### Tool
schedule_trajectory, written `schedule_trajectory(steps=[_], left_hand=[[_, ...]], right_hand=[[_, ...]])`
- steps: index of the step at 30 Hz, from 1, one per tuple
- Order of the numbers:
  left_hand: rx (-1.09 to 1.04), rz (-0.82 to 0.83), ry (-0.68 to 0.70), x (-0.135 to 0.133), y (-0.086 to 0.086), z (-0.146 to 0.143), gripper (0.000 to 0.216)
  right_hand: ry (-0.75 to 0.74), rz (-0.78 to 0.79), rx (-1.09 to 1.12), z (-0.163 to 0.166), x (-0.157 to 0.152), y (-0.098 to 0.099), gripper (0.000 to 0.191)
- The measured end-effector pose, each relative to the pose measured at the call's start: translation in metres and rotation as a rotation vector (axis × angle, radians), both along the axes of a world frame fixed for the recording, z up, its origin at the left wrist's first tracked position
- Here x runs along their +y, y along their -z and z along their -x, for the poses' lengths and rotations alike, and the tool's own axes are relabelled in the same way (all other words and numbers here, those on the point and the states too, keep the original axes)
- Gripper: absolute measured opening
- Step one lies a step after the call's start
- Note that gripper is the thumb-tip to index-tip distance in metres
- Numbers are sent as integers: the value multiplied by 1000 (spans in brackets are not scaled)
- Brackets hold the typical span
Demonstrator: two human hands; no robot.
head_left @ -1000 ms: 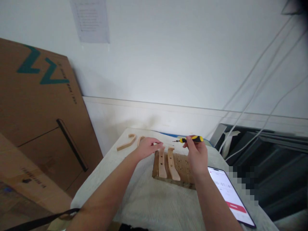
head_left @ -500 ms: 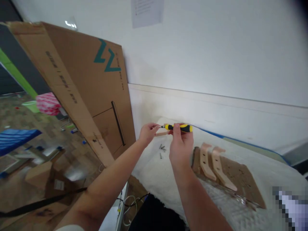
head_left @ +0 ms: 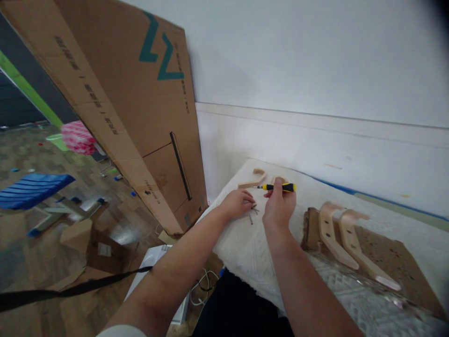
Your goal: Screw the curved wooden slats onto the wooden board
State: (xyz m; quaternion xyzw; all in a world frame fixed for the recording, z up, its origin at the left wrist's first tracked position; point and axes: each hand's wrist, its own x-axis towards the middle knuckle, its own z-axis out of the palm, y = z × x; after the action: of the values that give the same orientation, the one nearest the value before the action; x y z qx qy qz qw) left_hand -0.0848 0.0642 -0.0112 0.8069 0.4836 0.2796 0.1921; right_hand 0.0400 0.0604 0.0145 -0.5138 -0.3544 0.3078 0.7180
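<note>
My right hand (head_left: 279, 206) is wrapped around a yellow and black screwdriver (head_left: 288, 187), its shaft pointing left and level above the white cover. Down at a few small loose screws (head_left: 251, 219), my left hand (head_left: 235, 205) has its fingers drawn together at a screw; the fingertips partly hide it. A pale wooden hook (head_left: 258, 176) with a curved end lies just beyond the screwdriver tip. Another curved wooden piece (head_left: 278, 178) shows behind my right hand, mostly hidden.
Two wooden hooks with holes (head_left: 338, 234) rest on a brown cardboard piece (head_left: 389, 252) at the right, with clear plastic wrap around it. A tall cardboard box (head_left: 140, 103) leans on the white wall at the left. A blue stool (head_left: 38, 189) stands on the floor.
My left hand has left the screwdriver tip and dropped to the loose screws. The screwdriver stays in my right hand. The view has shifted, uncovering the hook beyond it.
</note>
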Motion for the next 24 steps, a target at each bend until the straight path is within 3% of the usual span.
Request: schedule_trajectory(steps=[6,14,19,24], left_hand=[[29,-48,-114,-2,5,5,30],[39,-3,-126,-3,0,3,20],[80,49,-212,-3,-3,-4,22],[96,104,-301,-1,-5,-8,26]], right_hand=[[91,4,-104,-6,4,7,36],[100,-8,-41,-3,-9,-4,34],[46,-113,49,5,-22,-22,34],[-121,-92,129,7,-35,-39,31]])
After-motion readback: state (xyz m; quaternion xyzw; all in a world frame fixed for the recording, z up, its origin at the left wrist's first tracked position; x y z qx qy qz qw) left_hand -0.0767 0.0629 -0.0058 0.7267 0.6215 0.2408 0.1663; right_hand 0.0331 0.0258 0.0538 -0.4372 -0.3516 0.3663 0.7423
